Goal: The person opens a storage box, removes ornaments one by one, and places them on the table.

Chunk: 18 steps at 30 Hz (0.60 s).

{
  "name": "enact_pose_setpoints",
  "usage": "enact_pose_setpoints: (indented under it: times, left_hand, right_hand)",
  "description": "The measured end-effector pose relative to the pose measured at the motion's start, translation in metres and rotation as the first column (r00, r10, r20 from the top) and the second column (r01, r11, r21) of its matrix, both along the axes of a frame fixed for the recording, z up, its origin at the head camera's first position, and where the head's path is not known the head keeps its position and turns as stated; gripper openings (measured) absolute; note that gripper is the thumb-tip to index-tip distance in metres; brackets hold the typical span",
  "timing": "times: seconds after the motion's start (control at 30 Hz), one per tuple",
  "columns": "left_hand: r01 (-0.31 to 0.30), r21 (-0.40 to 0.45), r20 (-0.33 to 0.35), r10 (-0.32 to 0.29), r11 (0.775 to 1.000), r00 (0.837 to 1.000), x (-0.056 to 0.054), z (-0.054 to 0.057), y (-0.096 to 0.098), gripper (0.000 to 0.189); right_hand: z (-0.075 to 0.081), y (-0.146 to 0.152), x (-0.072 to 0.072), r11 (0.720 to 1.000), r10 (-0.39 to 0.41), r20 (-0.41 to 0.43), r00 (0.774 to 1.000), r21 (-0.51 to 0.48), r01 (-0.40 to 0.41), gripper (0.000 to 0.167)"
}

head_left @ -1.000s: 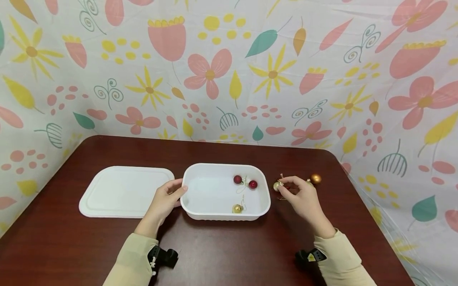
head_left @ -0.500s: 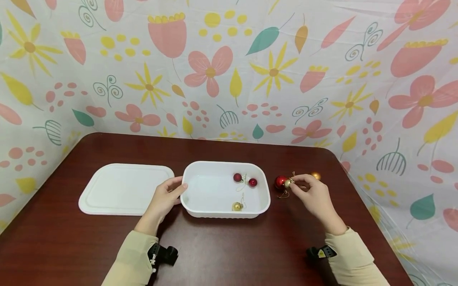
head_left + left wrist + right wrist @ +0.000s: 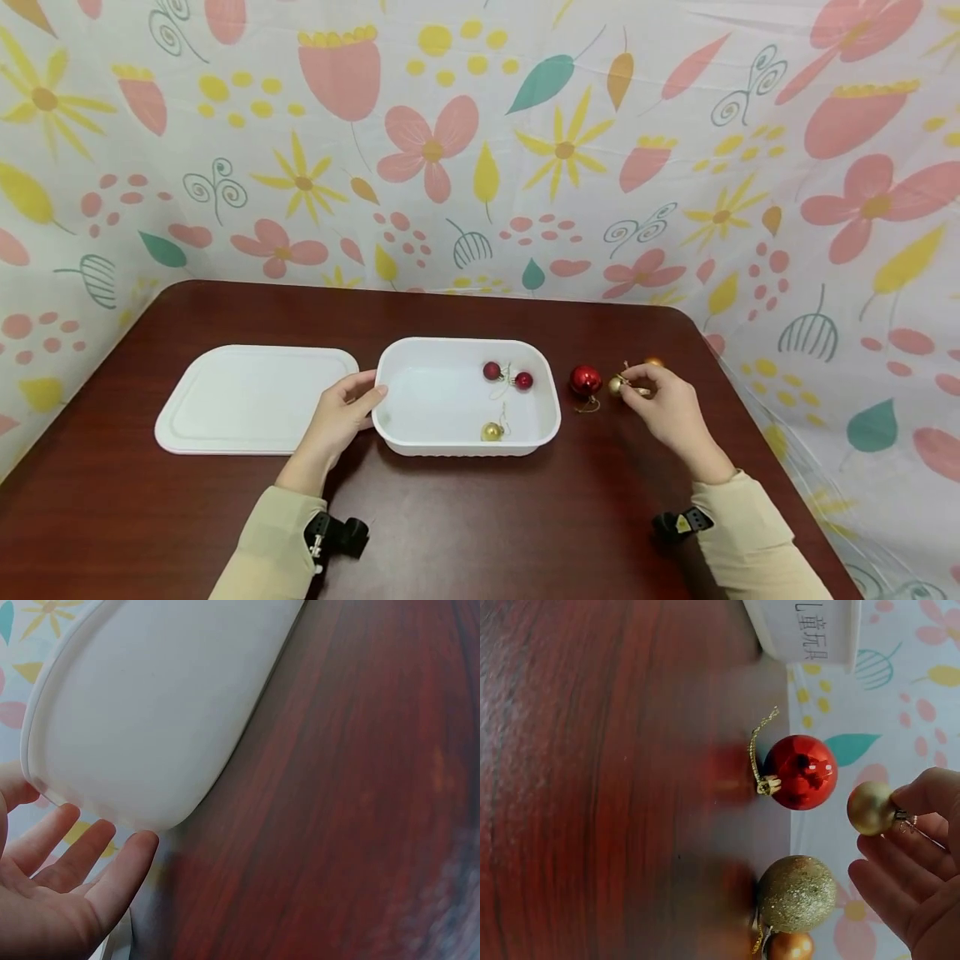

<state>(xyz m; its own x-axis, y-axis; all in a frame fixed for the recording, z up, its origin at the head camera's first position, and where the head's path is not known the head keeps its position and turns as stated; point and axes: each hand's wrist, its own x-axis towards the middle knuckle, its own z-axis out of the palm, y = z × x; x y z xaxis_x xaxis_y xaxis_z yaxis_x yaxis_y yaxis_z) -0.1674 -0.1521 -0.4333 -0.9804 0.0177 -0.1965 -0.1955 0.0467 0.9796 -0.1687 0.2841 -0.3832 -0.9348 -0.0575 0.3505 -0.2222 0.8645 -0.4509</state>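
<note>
In the head view my left hand (image 3: 337, 417) grips the left end of a white plastic box (image 3: 427, 396), thumb over the rim; the left wrist view shows fingertips against its end wall (image 3: 142, 720). Two dark red baubles (image 3: 523, 381) and a gold bauble (image 3: 492, 432) lie inside. My right hand (image 3: 671, 408) pinches a small matte gold bauble (image 3: 870, 808) by its cap. Left of that hand a shiny red bauble (image 3: 585, 381) with a gold loop rests on the table. A glittery gold bauble (image 3: 797, 894) and an orange-gold one (image 3: 790, 946) sit close by, mostly hidden behind the hand in the head view.
A white lid (image 3: 247, 400) lies flat on the dark wooden table (image 3: 465, 525), left of the box. Behind the table hangs a flower-patterned cloth (image 3: 450, 167). Black wrist cameras (image 3: 337, 535) are strapped over both sleeves.
My right hand has moved right with the small gold bauble, uncovering the shiny red one. The left hand keeps its hold on the box, and the view has shifted slightly.
</note>
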Motion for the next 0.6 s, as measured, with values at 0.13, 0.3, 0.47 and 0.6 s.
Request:
enact_pose_setpoints:
  times: [0.13,0.3,0.47,0.6]
  left_hand:
    - [0.007,0.0,-0.012,-0.007,1.0,1.0,-0.001,0.001,-0.001,0.047]
    - [0.001,-0.001,-0.01,-0.001,1.0,1.0,-0.002,0.002,-0.002,0.048]
    - [-0.003,0.014,0.001,0.003,1.0,1.0,-0.001,0.001,-0.002,0.046]
    - [-0.004,0.025,0.005,0.004,1.0,1.0,-0.001,0.0,0.0,0.045]
  right_hand:
    - [-0.003,0.001,-0.003,1.0,-0.017,-0.004,1.0,0.014,0.017,0.01]
    - [-0.009,0.0,-0.006,1.0,0.004,0.038,0.999,-0.001,-0.004,0.019]
    - [-0.013,-0.001,-0.008,1.0,-0.001,0.12,0.993,0.021,-0.002,0.02]
    - [-0.012,-0.001,-0.006,0.999,-0.01,0.171,0.985,0.051,0.001,0.016]
